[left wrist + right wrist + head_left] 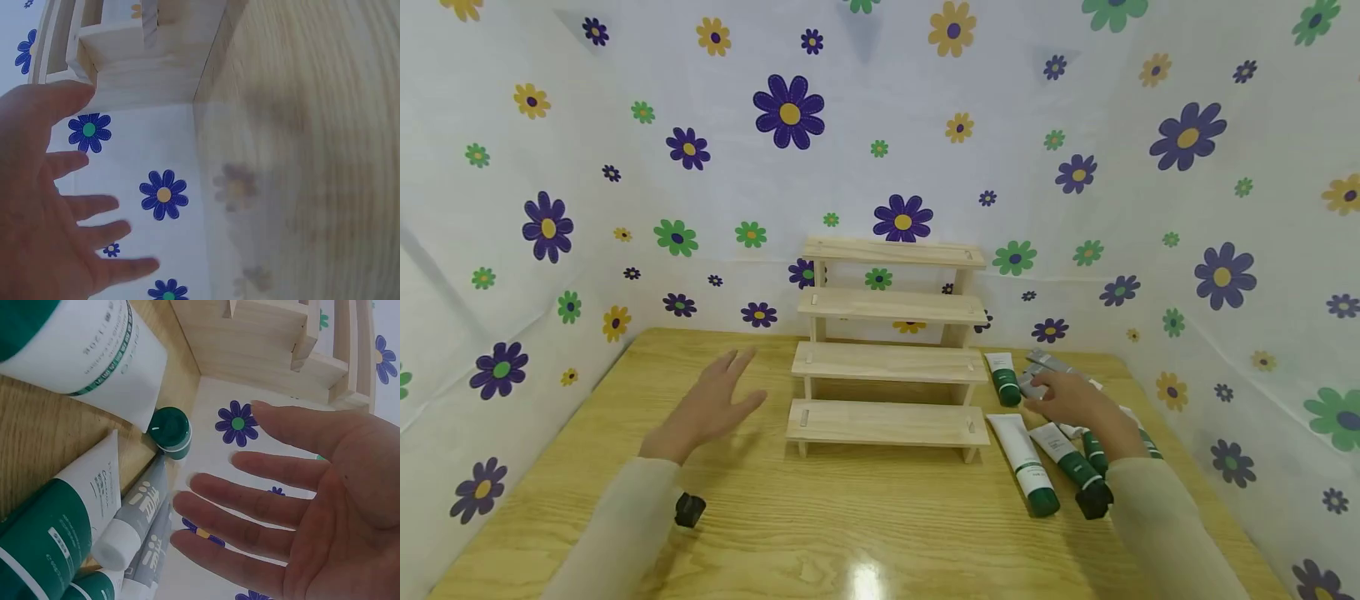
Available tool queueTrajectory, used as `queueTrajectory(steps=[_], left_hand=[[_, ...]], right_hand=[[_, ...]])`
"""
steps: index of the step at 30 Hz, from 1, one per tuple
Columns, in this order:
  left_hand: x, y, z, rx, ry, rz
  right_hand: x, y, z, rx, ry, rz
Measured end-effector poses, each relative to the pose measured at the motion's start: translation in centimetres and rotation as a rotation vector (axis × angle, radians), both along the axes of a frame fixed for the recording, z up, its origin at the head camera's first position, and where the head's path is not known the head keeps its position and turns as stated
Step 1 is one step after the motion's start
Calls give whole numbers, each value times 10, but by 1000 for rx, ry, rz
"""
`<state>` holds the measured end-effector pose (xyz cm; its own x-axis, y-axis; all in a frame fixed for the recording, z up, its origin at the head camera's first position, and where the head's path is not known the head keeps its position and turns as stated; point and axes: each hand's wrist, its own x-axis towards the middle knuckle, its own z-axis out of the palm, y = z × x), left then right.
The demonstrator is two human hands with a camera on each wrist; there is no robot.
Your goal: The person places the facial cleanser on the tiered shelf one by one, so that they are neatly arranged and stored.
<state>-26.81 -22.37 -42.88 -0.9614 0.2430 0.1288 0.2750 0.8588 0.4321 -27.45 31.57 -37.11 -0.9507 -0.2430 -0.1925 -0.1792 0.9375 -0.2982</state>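
Observation:
My left hand (711,404) hovers over the table to the left of a tiered wooden rack (887,362), fingers spread and holding nothing. On the other side, my right hand (1071,402) is held above a group of squeeze tubes, its fingers extended and its palm bare in the right wrist view. A white tube with a green cap (1022,458) lies nearest the rack. Beside it is a white and green tube (1067,454). Grey tubes with white caps (134,515) lie under the right fingers. A small white and green tube (1003,377) lies farther back. The right forearm partly hides several tubes.
The rack's stepped shelves stand toward the back of the wooden table (820,517). A white cloth with printed flowers (700,192) hangs behind and along both sides. A black wrist camera (689,509) sits at the left sleeve.

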Motion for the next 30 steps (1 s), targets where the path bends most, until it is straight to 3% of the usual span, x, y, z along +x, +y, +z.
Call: queueTrajectory(steps=[4,9,23,30], left_hand=[[3,4,-8,190,-89,-75],[8,11,-19,309,-156,-112],[15,27,-44,449,-207,-147],[16,33,-47,483,-192,-166]], right_hand=[[2,-1,-1,-71,-109,-35],[6,-3,-3,-106,-159,-46],[21,-15,-9,-150,-213,-51],[25,-23,-19,-79,-100,-24]])
